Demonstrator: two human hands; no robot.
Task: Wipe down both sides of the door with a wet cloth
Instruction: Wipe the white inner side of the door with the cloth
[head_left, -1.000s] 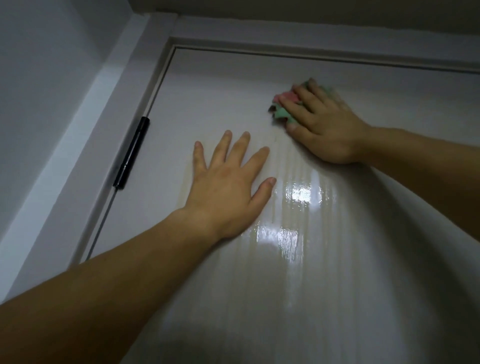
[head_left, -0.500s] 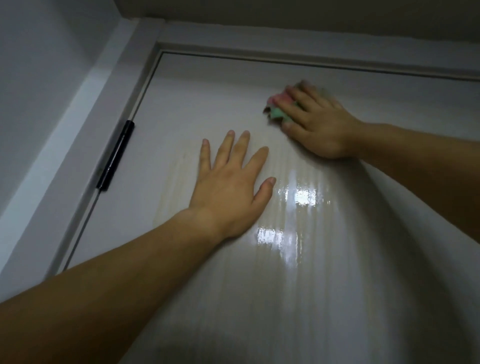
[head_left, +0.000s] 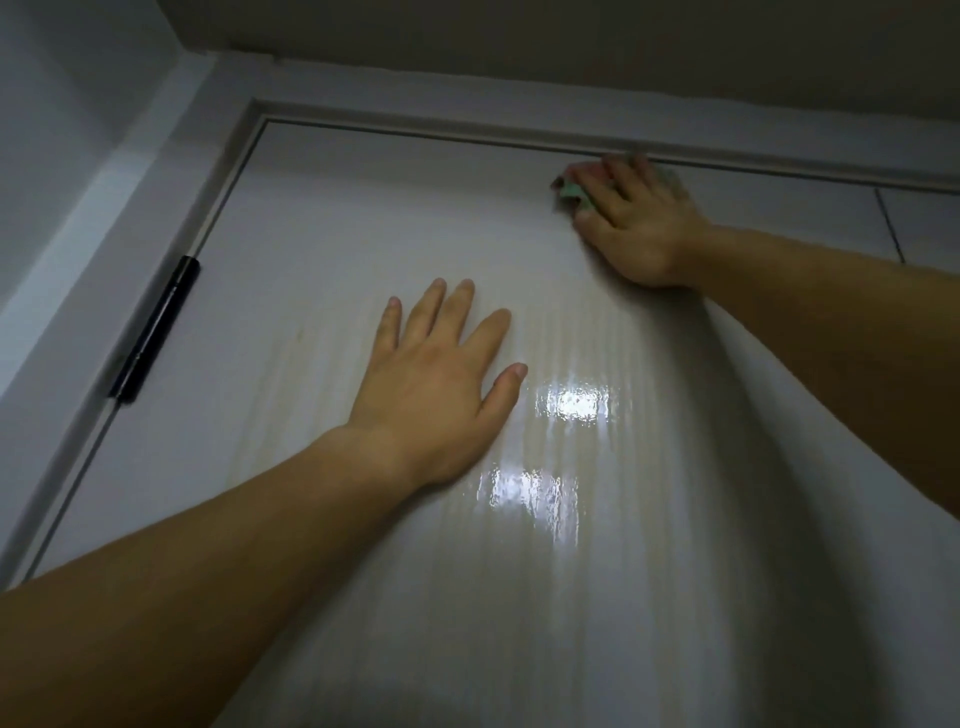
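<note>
Pushed the cloth (head_left: 570, 191) higher, up to the top edge of the door (head_left: 322, 234), under a flat right hand (head_left: 640, 231). Left hand (head_left: 436, 387) spread flat below. Nearly done with the top.

A pale door frame (head_left: 171, 218) is running up the left side and across the top; a black hinge (head_left: 156, 327) is sitting against the frame's left upright, partway up; a grey wall (head_left: 62, 130) is spreading left of the frame; a dim, darker surface (head_left: 571, 47) is stretching above the frame's top rail, lying in shadow.
</note>
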